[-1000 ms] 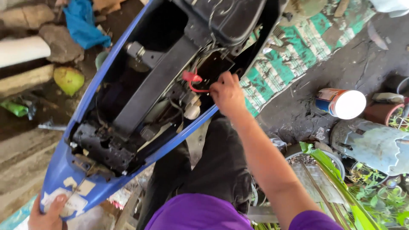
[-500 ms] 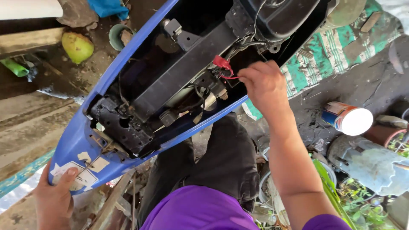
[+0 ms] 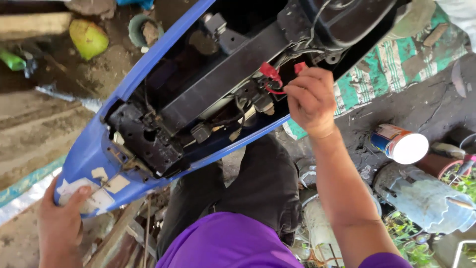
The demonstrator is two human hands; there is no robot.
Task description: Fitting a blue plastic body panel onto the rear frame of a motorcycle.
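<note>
The small red plastic wire connector is pinched by the right hand, now pulled a bit apart from its red mate, so it looks unplugged. The blue plastic scooter body panel is gripped at its tip by the left hand.

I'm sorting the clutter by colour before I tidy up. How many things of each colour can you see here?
Blue: 1, the blue body panel held by the left hand.
Red: 2, the red connectors and at the right hand.
Yellow-green: 1, the coconut.
Green: 1, the green bottle.
White-lidded: 1, the can.
Total: 6
</note>
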